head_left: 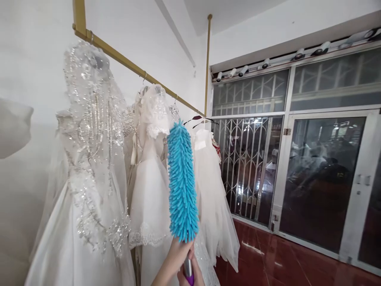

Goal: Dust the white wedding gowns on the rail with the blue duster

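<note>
Turquoise chenille duster (182, 180): long axis near vertical, tip pointing up with a slight lean to the left, handle end down. You hold it at the bottom centre of the view. Your hand (178, 258) is wrapped closed around the metal shaft just under the fluffy head; a purple grip (189, 279) shows below the fingers. Which hand this is, you cannot tell from the view; the other hand is out of sight.

Duster head sits in front of a row of white dresses, overlapping the gap between the middle dress (150, 171) and the far dress (210, 186). Contact with the fabric cannot be judged.

Nearest on the left: beaded gown (89, 159), sequins and hanging bead strands over tulle. All hang from a gold rail (133, 69) running diagonally along the white wall.

Right side: glass doors (321, 178) and a metal lattice grille (247, 167). Floor (268, 258) is glossy red tile.
</note>
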The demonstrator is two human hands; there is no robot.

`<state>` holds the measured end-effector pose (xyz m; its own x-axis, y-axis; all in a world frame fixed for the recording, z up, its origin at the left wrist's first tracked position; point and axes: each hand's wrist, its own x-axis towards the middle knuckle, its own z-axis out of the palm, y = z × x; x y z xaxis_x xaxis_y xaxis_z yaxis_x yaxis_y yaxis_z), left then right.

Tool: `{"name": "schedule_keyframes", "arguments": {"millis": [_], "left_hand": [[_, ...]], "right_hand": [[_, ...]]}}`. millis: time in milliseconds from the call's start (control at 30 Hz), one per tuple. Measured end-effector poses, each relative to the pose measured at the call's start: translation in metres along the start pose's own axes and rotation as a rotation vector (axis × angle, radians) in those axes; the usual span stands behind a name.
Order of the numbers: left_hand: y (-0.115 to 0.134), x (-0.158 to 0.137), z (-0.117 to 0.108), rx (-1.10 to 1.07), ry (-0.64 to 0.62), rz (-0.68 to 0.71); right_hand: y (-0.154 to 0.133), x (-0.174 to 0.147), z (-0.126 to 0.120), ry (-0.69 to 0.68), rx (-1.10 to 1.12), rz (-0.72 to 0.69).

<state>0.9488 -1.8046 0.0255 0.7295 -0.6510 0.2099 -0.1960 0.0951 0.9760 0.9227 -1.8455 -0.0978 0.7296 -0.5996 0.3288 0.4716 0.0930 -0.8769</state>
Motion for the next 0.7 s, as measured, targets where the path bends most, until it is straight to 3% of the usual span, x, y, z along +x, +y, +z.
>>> {"name": "schedule_keyframes", "arguments": {"millis": [100, 200, 333, 500, 600, 700], "left_hand": [[-0.003, 0.020, -0.008, 0.011, 0.048, -0.021], [-0.033, 0.038, -0.011, -0.055, 0.097, -0.148], [-0.065, 0.061, -0.001, -0.084, 0.064, -0.244], [-0.046, 0.091, 0.008, -0.085, 0.084, -0.165], [-0.045, 0.109, 0.008, -0.073, 0.145, -0.110], [-0.066, 0.128, 0.016, -0.148, 0.231, -0.166]], "right_hand": [[-0.005, 0.020, 0.003, -0.152, 0.071, 0.113], [0.006, 0.030, -0.009, -0.289, 0.091, 0.246], [0.023, 0.041, -0.028, -0.232, 0.067, 0.305], [0.008, 0.078, -0.038, -0.240, 0.072, 0.298], [-0.001, 0.108, -0.048, -0.420, -0.001, 0.310], [0.006, 0.133, -0.064, -0.581, -0.104, 0.318]]}}
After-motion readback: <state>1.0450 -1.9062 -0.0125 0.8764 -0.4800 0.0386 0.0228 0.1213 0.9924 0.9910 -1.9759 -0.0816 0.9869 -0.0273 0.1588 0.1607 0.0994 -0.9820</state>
